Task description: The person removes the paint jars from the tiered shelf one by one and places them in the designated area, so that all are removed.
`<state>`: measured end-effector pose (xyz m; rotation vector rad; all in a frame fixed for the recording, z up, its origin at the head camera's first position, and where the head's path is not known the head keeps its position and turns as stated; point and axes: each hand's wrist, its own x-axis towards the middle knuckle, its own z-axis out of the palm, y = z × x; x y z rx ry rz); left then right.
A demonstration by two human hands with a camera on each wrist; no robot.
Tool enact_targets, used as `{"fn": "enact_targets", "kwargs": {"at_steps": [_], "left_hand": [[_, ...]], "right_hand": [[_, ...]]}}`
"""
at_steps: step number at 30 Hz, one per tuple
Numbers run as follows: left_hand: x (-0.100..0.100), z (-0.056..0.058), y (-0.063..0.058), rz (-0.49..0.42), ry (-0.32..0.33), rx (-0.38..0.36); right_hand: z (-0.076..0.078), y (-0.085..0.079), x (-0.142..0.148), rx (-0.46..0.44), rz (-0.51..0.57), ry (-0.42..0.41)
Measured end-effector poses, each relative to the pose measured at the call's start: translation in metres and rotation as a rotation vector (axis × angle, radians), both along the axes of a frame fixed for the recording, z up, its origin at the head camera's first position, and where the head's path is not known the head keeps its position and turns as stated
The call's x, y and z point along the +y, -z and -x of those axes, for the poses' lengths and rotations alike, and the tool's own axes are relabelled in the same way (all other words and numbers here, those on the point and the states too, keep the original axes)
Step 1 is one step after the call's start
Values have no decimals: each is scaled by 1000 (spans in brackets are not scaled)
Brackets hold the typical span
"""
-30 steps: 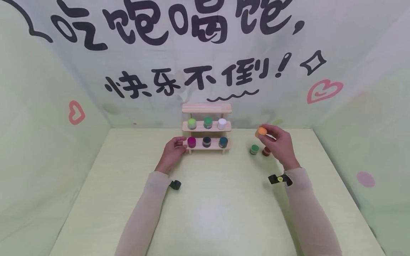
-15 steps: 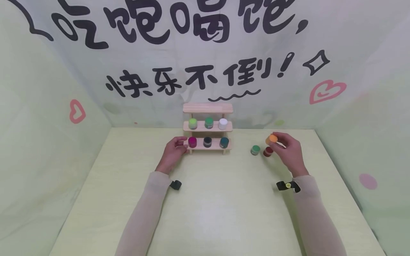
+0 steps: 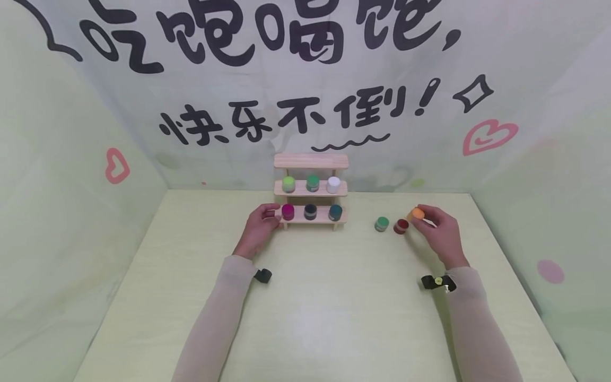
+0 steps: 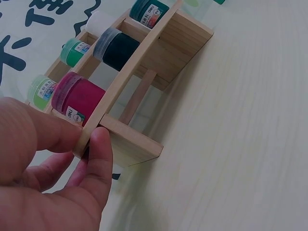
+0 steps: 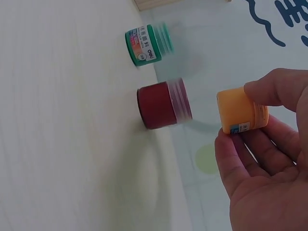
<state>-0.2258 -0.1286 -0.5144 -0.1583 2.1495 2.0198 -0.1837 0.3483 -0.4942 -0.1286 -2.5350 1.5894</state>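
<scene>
A three-tier wooden rack stands near the back wall. My left hand pinches the left end of its lowest shelf, thumb and fingers close beside a magenta paint jar. Over on the right, my right hand holds an orange paint jar between thumb and fingers. To the left of that jar, a dark red paint jar and a green paint jar stand upright on the table.
The lowest shelf also carries a black jar and a teal jar. On the middle shelf are light green, green and white jars. A lettered cloth hangs behind the table.
My right hand has moved to the right and down with the orange paint jar, bringing the dark red jar into fuller view. The left hand has stayed on the rack.
</scene>
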Motion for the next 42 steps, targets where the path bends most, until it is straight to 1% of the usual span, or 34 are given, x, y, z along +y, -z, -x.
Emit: {"fn": "enact_targets", "kwargs": {"at_steps": [5,9,14,17,27,31,37,42], "left_hand": [[-1,-1,0,8,-6,11],[-2,-1,2,3,-6,16],[-2,-1,2,6,-6,11],[-2,-2,1,8,-8,9],[-1,-1,0,3,-8,4],[-1,-1,0,16,-5,3],[-1,-1,-2,21,-4,-1],[0,-1,-2,11,-4,-8]], "right_hand": [[-5,7,7,-9,-23,9],[-8,13,13,-31,-72,3],[-9,18,20,-72,-135,6],[-8,20,22,-90,-152,-2],[-9,20,28,-130,-217,-32],[-9,19,28,-140,-215,-43],[-10,17,28,-125,-229,-69],[-11,17,29,-120,-219,-72]]}}
